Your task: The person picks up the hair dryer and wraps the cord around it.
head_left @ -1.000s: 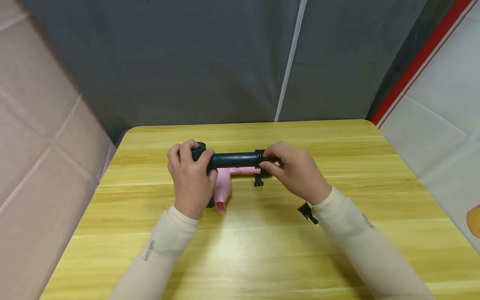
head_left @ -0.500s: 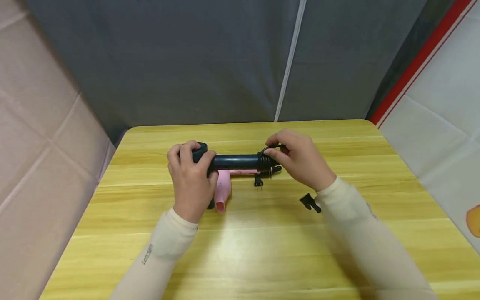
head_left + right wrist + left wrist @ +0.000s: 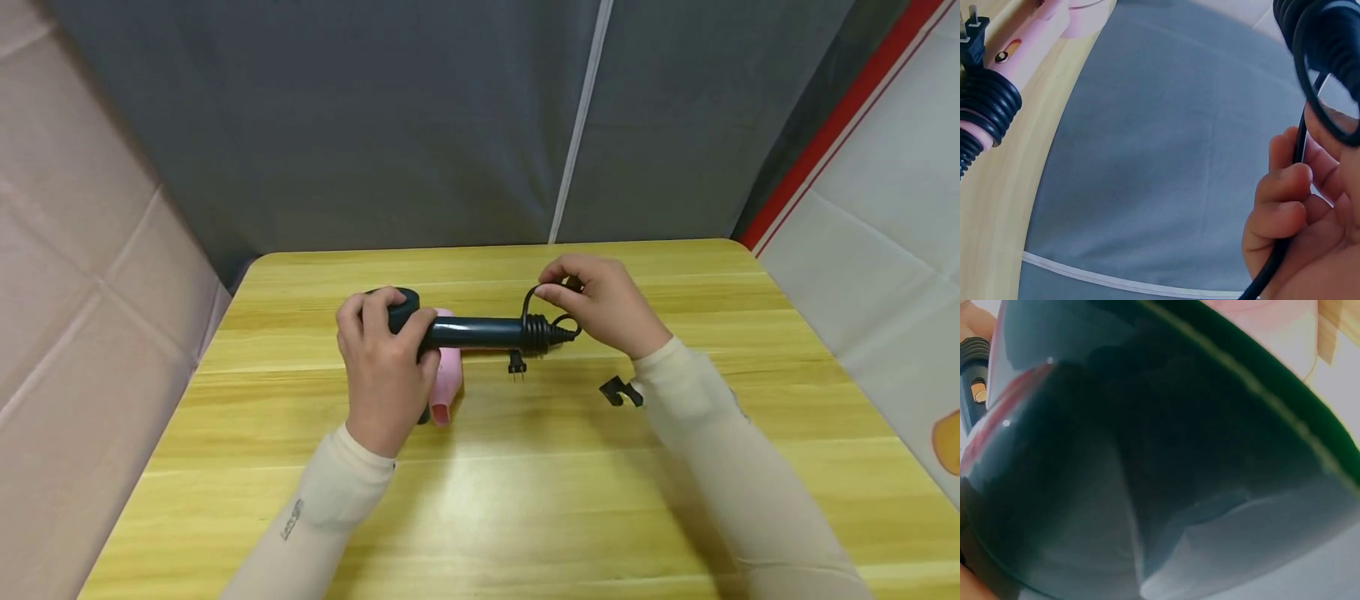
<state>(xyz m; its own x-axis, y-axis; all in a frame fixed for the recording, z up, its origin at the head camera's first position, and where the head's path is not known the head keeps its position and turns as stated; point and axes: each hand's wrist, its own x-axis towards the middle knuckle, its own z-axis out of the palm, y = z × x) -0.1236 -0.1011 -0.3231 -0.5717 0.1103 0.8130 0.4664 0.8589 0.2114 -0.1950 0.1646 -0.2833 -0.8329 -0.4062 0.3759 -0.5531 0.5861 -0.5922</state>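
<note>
My left hand (image 3: 386, 367) grips a dark hair dryer (image 3: 476, 332) by its body, with the handle pointing right in the head view. Its glossy dark casing (image 3: 1085, 487) fills most of the left wrist view. Black cord (image 3: 536, 333) is coiled round the end of the handle. From that coil a loop rises to my right hand (image 3: 600, 300), whose thumb and fingers pinch the cord (image 3: 1300, 140). Under the dark dryer a pink hair dryer (image 3: 447, 379) lies on the table, partly covered. Its plug (image 3: 517, 363) shows beside the handle.
A black angular piece (image 3: 619, 392) shows just beside the right sleeve. The wooden table (image 3: 480, 517) is bounded by a grey curtain (image 3: 337, 125) at the back, a pale padded wall (image 3: 82, 250) on the left and a white wall (image 3: 885, 183) on the right.
My right hand has moved up and slightly right, drawing a cord loop off the handle end. The dark dryer has shifted slightly down and right with my left hand.
</note>
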